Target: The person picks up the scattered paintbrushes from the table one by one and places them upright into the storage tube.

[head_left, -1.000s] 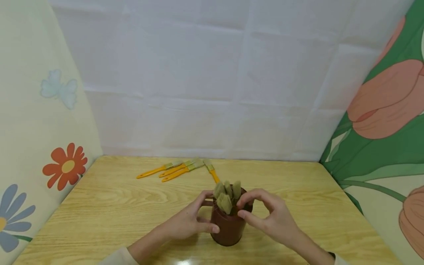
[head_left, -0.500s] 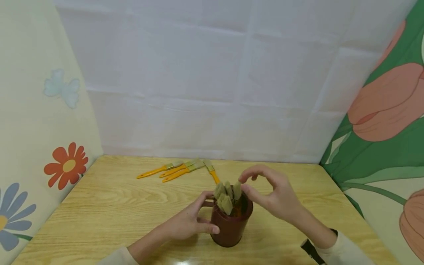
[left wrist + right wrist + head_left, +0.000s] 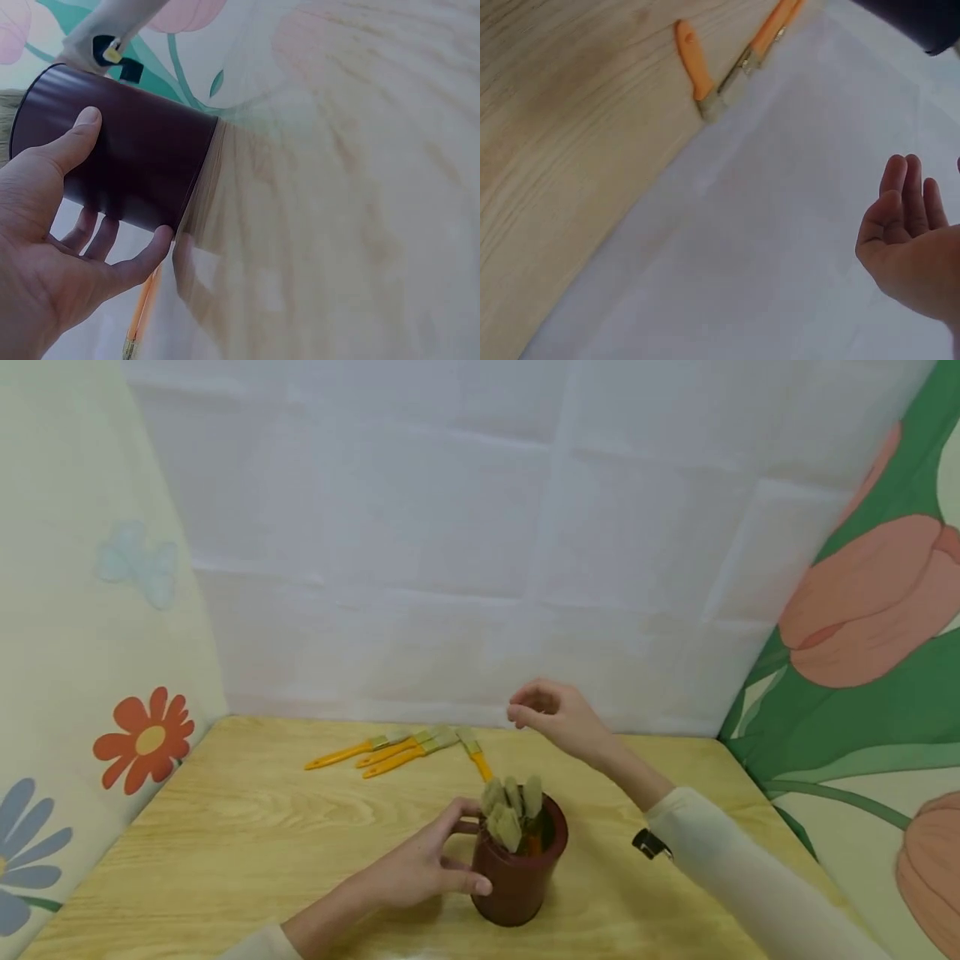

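A dark red-brown cylindrical pot (image 3: pixel 510 892) stands upright near the table's front. Several paintbrushes (image 3: pixel 504 822) are in it, pale bristles up, grouped toward its left side. My left hand (image 3: pixel 416 867) grips the pot from the left; in the left wrist view the thumb lies along one side of the pot (image 3: pixel 135 161) and the fingers curl round the other. Behind and above the pot, my right hand (image 3: pixel 564 720) is in the air with loosely bent fingers and holds nothing. The right wrist view also shows this hand (image 3: pixel 915 255) with nothing in it.
Several orange-handled flat paintbrushes (image 3: pixel 397 763) lie toward the back of the wooden table (image 3: pixel 247 827), left of centre. One brush (image 3: pixel 478 762) lies apart, just behind the pot. A white cloth (image 3: pixel 375 543) hangs behind; flowered panels stand at both sides.
My right hand has left the brushes at the pot's rim and moved up and back, to beyond the pot. My left hand keeps its grip, and the pot stays in place.
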The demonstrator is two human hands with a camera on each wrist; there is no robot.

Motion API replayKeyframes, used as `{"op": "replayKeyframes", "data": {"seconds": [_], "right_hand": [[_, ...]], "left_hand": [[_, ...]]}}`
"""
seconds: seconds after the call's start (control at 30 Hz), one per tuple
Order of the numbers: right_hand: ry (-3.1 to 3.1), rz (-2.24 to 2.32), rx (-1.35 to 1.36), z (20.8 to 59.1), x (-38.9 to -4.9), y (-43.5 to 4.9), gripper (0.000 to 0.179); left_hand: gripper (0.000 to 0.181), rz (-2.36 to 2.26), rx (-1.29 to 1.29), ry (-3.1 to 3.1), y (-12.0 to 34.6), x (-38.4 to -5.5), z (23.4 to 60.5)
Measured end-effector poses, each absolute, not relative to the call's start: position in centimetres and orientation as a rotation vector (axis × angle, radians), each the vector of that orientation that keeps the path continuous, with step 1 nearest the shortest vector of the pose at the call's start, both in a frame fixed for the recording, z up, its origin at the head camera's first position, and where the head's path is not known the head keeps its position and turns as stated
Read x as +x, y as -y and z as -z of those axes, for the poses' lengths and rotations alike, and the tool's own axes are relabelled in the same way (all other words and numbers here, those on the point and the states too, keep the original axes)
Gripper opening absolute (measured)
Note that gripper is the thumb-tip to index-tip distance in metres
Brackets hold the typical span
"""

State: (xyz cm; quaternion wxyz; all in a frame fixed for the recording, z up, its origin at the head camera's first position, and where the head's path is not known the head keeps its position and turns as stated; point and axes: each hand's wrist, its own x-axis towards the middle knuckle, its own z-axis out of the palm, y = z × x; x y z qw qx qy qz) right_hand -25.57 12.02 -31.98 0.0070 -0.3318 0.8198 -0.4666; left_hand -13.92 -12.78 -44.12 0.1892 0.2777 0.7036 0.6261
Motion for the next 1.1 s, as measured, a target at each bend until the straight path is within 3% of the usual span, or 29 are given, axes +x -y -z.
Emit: {"op": "replayKeyframes", "data": {"seconds": [0.47, 0.63, 0.87, 1.1], "right_hand": [[-2.478, 0.825, -1.076, 39.9, -31.3, -9.3, 0.023], [-2.500, 0.739, -1.102, 41.3, -32.8, -8.5, 0.022], [-2.570, 0.819, -1.030, 42.6, -34.3, -7.6, 0.033], [-2.646, 0.844, -0.994, 42.9, -34.0, -6.4, 0.031]], "left_hand": [[0.061, -1.786, 0.739, -1.898, 12.6, -12.9, 44.9], [0.060, -1.797, 0.759, -1.889, 12.7, -13.2, 44.6], [0.058, -1.786, 0.771, -1.885, 12.9, -13.7, 44.2], [0.058, -1.778, 0.760, -1.894, 13.0, -13.8, 44.1]]}}
